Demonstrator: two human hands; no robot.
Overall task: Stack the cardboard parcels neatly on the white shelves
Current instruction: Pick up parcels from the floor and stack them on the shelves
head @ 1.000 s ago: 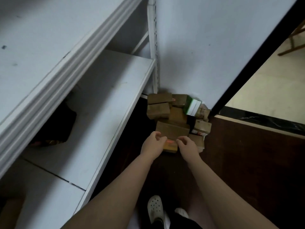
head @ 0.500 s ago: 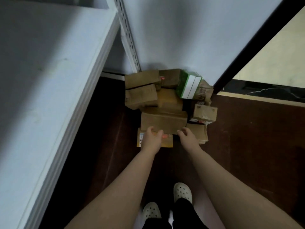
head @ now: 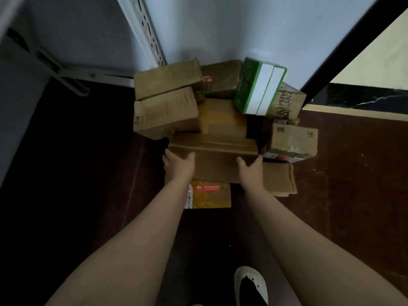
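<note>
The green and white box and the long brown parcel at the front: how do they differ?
The long brown parcel is plain cardboard; the green and white box has a white band. The left hand and right hand grip the parcel's ends; no hand touches the box. The parcel lies in front, the box tilted behind. Both rest on other parcels.

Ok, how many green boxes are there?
1. The green box sits on top of the pile, at its back right, by the wall. More could be hidden underneath.
</note>
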